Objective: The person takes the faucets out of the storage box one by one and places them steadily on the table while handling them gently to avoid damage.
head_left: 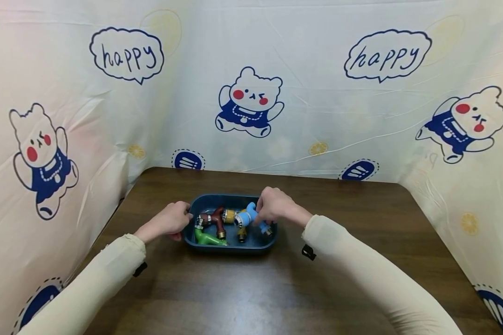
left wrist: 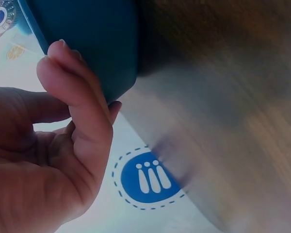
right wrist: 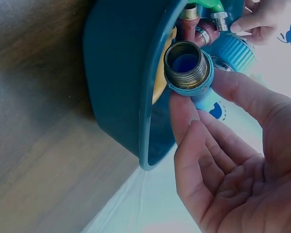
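A dark teal plastic tray [head_left: 230, 249] sits on the table with several pipe fittings inside. My left hand [head_left: 173, 219] grips its left end; the left wrist view shows the fingers against the outer wall of the tray [left wrist: 94, 39]. Over the right part, my right hand [head_left: 274, 205] pinches a light blue Y-shaped fitting [head_left: 249, 215]. Its open threaded end [right wrist: 186, 65] faces the right wrist camera, between thumb and fingers. Partly beneath it lies a yellow fitting [head_left: 229, 216]. A dark red Y-shaped fitting [head_left: 215, 218] and a green fitting [head_left: 208, 239] lie on the left.
The brown wooden table [head_left: 251, 288] extends around the tray. Behind it and along both sides hangs a pale printed cloth [head_left: 310, 93] with bear drawings.
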A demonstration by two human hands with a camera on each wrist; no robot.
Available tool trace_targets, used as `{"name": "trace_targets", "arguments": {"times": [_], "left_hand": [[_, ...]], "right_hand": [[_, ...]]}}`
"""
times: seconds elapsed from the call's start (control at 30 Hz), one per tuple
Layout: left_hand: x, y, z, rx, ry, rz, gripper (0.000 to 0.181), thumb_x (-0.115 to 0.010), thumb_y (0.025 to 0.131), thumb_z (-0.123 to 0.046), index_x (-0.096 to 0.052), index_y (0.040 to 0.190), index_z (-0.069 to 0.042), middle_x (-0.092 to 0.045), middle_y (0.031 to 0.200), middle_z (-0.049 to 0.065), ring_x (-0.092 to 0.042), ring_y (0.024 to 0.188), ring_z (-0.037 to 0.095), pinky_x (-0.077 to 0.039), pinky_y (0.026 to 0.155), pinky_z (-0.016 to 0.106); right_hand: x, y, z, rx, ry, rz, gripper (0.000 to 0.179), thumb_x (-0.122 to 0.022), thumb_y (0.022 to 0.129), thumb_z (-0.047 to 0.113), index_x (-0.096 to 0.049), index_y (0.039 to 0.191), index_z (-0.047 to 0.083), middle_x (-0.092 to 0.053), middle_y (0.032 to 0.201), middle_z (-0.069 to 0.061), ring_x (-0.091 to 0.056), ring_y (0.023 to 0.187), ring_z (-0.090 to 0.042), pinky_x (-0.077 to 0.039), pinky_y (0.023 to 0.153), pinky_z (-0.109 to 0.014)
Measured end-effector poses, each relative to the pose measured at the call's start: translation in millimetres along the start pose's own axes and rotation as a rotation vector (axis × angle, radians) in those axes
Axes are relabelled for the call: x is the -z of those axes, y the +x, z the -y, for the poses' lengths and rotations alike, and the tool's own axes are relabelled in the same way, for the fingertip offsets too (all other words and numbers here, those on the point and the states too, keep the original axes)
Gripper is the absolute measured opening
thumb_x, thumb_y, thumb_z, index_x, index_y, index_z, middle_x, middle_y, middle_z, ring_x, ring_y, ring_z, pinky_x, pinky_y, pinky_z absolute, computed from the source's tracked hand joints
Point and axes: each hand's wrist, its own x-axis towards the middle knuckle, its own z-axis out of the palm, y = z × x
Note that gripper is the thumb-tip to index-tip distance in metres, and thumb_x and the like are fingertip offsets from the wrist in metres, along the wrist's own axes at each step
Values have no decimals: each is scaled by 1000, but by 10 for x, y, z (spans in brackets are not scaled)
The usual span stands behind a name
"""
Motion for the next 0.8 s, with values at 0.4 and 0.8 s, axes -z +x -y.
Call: {"name": "trace_targets", "arguments": {"times": [0.4,0.8], "left_hand": [[71,-13,101,43,-287,64,49,-49,113,-13,-40,151,16,-59,64,10,-61,47,15,-59,51,32],[59,-33,108,69,-323,81,49,-51,113,-14,-42,152,15,-60,64,10,-61,47,15,-59,52,32]], "right_hand": [[64,-24,-79,14,27,-24,14,-90,87,21,-81,81,12,-71,66,-2,-71,65,-18,-57,59,-30],[65,-65,-128,24,55,-34,14,-89,88,21,-81,83,10,-71,68,-3,-71,65,-20,-59,59,-29]]}}
